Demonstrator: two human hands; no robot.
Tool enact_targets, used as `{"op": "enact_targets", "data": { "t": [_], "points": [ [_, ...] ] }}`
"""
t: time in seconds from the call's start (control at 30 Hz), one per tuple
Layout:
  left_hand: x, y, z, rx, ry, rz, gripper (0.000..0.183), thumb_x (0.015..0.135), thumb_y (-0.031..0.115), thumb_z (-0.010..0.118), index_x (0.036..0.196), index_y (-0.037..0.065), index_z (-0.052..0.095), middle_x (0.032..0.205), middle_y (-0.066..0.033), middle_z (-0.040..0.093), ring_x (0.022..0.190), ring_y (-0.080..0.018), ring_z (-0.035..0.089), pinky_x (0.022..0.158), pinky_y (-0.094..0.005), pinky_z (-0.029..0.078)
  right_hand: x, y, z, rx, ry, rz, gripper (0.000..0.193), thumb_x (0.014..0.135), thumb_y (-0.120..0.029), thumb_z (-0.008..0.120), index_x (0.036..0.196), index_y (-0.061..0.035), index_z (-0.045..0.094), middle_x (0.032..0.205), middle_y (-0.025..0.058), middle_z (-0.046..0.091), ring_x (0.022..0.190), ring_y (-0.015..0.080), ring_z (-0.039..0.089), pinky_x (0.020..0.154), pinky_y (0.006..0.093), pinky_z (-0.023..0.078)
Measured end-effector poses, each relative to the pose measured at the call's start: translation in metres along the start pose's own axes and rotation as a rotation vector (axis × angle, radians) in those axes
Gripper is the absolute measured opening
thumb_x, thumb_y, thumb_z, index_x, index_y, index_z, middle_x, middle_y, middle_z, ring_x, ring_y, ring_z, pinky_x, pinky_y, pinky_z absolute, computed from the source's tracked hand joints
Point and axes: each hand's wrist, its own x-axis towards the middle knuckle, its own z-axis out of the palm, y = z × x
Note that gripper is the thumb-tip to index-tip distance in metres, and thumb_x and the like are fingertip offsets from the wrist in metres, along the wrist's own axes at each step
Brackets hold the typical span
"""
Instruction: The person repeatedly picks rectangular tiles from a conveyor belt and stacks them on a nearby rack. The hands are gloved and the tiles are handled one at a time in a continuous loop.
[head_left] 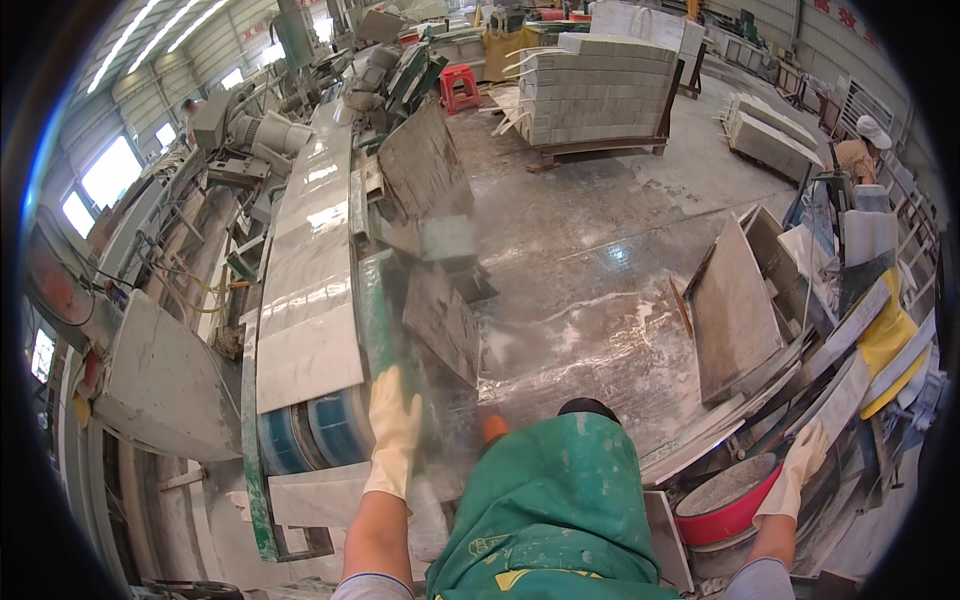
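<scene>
Left hand [393, 432], in a pale rubber glove, is laid flat w/ fingers spread against the green side rail [378, 320] of the conveyor, right at the near end where the blue rollers [318, 430] show. Not gripping anything, just pressed on the edge. Right hand [803, 462], same kind of glove, is out wide to the right, fingers resting on the edge of a leaning stone slab [850, 395]; can't tell if it's actually clamped on it or only touching, too small out by the rim.

Room to move: conveyor runs away up the left side, carrying pale marble slabs [305, 270] end to end, I count approx 3 before glare eats the seams. Between conveyor and the right-hand stacks there's a wide wet concrete floor [590, 270], open thru the middle. Tight on the right tho: leaning slabs [735, 310] stacked several deep, edges poking toward the person.

Counts: 2 gloved hands, 1 red basin [728, 512] w/ grey sludge just beside the right forearm, 1 red stool [460, 85] far back, 1 big pallet of cut stone blocks [598, 88], 1 other person in a white cap [868, 140] far right, well apart.

Hidden bits: green apron [555, 510] covers the lower middle, an orange thing peeks over its top, can't ID it. Grey plates [440, 320] beside the rail are motion-blurred. Machinery far left is cut off by the lens rim.
</scene>
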Motion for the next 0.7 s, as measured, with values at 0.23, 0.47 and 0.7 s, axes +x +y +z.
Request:
{"op": "enact_targets", "data": {
  "t": [0.23,0.47,0.7],
  "points": [
    [0.002,0.001,-0.001,-0.007,-0.022,-0.020,0.068,0.081,0.015,0.076,0.143,0.001,0.050,0.141,-0.0226,0.056,0.134,-0.0407,0.049,0.115,-0.0454,0.038,-0.006,-0.002,-0.002,-0.003,-0.001,0.001,0.052,0.105,-0.041,0.046,0.140,-0.0048,0.057,0.143,0.0177,0.056,0.132,0.0363,0.051,0.107,0.0497,0.041],
    [0.001,0.001,-0.002,-0.007,-0.025,-0.017,0.069,0.082,0.015,0.075,0.144,0.001,0.050,0.142,-0.0216,0.056,0.134,-0.0405,0.049,0.115,-0.0457,0.038,-0.017,-0.024,-0.032,0.028,-0.081,0.073,0.057,0.103,-0.045,0.050,0.143,-0.0060,0.055,0.147,0.0193,0.053,0.136,0.0358,0.048,0.109,0.0508,0.040],
    [0.001,-0.001,-0.003,-0.040,-0.077,-0.045,0.069,0.089,0.021,0.071,0.149,0.001,0.045,0.147,-0.0220,0.052,0.140,-0.0395,0.044,0.120,-0.0433,0.032,-0.021,-0.039,-0.054,0.093,-0.122,0.093,0.057,0.102,-0.042,0.052,0.145,-0.0046,0.053,0.148,0.0214,0.051,0.141,0.0387,0.043,0.116,0.0465,0.035]
  ]
}}
